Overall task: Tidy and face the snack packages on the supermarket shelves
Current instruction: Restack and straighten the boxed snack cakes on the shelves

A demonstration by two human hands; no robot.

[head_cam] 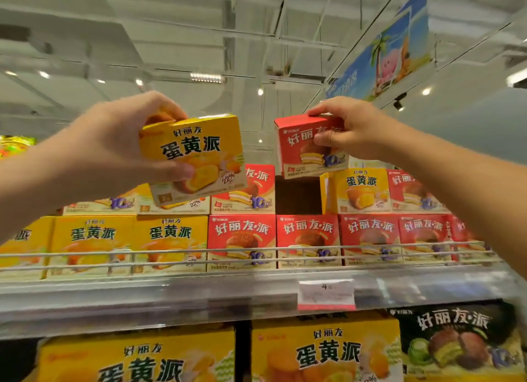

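Note:
My left hand [114, 142] grips a yellow snack box [196, 150], tilted and held up above the top shelf stack. In my right hand [350, 128] is a red snack box [302, 150], also lifted, just over a dark gap [298, 195] in the upper row. Below them, the upper row holds a red box [251, 190], a yellow box [360, 190] and another red one [410, 192]. The lower row has yellow boxes [94, 242] on the left and red boxes [308, 239] on the right.
A wire rail [256, 256] runs along the shelf front above a clear price strip with a tag [326, 294]. The shelf below carries large yellow boxes [325, 353] and a dark box [456, 341]. A blue banner [390, 53] hangs from the ceiling.

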